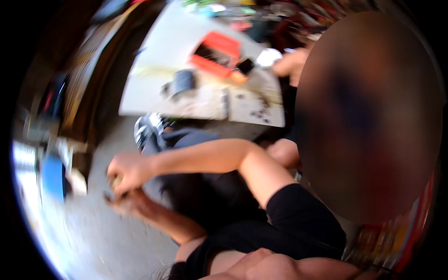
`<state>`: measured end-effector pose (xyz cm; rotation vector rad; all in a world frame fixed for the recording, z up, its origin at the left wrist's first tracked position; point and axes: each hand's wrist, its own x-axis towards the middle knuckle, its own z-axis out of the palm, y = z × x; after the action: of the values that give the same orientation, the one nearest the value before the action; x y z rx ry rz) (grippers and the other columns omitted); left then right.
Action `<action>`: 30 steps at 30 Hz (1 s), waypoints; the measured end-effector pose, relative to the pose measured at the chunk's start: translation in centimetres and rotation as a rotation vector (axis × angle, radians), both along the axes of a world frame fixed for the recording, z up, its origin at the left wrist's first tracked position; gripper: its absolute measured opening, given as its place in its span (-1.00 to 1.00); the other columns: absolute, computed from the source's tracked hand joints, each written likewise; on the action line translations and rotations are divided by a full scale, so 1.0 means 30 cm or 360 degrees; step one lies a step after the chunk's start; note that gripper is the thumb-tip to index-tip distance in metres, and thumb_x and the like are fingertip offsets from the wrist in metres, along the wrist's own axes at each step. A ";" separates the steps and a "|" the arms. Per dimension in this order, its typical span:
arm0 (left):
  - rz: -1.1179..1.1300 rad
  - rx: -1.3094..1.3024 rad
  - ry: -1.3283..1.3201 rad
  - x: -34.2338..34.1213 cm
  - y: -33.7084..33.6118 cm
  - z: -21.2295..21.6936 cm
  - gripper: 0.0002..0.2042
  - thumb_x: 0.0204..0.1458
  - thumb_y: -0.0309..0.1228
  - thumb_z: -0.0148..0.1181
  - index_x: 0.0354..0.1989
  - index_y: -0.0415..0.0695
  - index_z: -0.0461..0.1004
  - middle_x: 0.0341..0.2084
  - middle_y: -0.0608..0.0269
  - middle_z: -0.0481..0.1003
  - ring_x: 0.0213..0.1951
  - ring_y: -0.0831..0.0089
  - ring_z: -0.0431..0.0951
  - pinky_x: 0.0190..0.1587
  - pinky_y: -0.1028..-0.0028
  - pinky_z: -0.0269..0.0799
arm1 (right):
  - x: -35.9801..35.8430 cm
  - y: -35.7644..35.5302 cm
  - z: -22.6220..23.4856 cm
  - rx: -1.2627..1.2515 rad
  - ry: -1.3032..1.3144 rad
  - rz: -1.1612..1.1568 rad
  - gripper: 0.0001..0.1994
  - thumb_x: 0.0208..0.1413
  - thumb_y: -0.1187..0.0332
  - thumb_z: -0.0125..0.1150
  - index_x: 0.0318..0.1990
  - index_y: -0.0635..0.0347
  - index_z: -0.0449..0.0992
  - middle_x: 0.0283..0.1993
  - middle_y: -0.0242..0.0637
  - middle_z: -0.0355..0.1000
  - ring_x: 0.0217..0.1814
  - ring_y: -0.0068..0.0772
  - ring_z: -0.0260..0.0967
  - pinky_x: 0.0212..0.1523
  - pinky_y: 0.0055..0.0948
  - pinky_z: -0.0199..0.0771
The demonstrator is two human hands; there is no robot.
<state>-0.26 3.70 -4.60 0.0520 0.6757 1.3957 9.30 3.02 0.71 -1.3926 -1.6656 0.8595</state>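
Observation:
Both hands are out to the left, over the grey floor [100, 233] beside my knees, and smeared by motion. My right hand [130, 170] is the upper one, its arm stretched across my body; its fingers are curled closed around something small and pale yellowish, whose kind does not show. Just below it, close or touching, is my left hand [133, 203]. Its fingers are too blurred to tell whether they hold anything.
Ahead stands a white table [158, 93] with an orange-red tray [224, 42] of dark material, a grey cylindrical object [183, 81] and dark bits [260, 114]. Another person sits at the right, a forearm [291, 65] by the table. A wooden slatted structure [86, 70] stands left.

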 end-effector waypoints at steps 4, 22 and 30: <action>-0.0091 -0.0018 0.0015 0.089 0.007 0.035 -0.66 0.14 -0.15 -0.09 -0.10 -0.16 0.34 -0.11 -0.01 0.42 -0.04 0.16 0.43 0.08 0.15 0.29 | -0.024 -0.011 -0.086 0.0250 -0.0075 -0.0023 -0.69 -0.39 0.14 0.29 -0.63 0.25 0.50 -0.61 -0.03 0.39 -0.50 0.02 0.37 -0.49 -0.16 0.32; 0.0030 -0.0017 0.0032 0.068 -0.022 0.069 -0.57 0.07 -0.13 -0.02 -0.09 -0.29 0.32 -0.17 -0.06 0.40 -0.06 0.15 0.42 0.06 0.13 0.29 | -0.027 -0.034 -0.037 0.0165 -0.0083 -0.0170 -0.71 -0.41 0.18 0.31 -0.65 0.25 0.50 -0.58 -0.07 0.43 -0.49 -0.06 0.41 -0.48 -0.22 0.34; 0.0052 -0.0024 0.0051 0.053 -0.022 0.070 -0.53 0.04 -0.13 0.01 -0.09 -0.35 0.31 -0.19 -0.08 0.39 -0.07 0.15 0.42 0.04 0.12 0.29 | -0.017 -0.027 -0.065 0.0169 0.0002 -0.0187 -0.72 -0.40 0.17 0.31 -0.61 0.22 0.53 -0.54 -0.12 0.47 -0.46 -0.10 0.44 -0.47 -0.24 0.38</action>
<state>1.32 3.04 -2.49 0.0516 0.7164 1.4237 8.77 2.20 -1.23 -1.4011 -1.5880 0.6955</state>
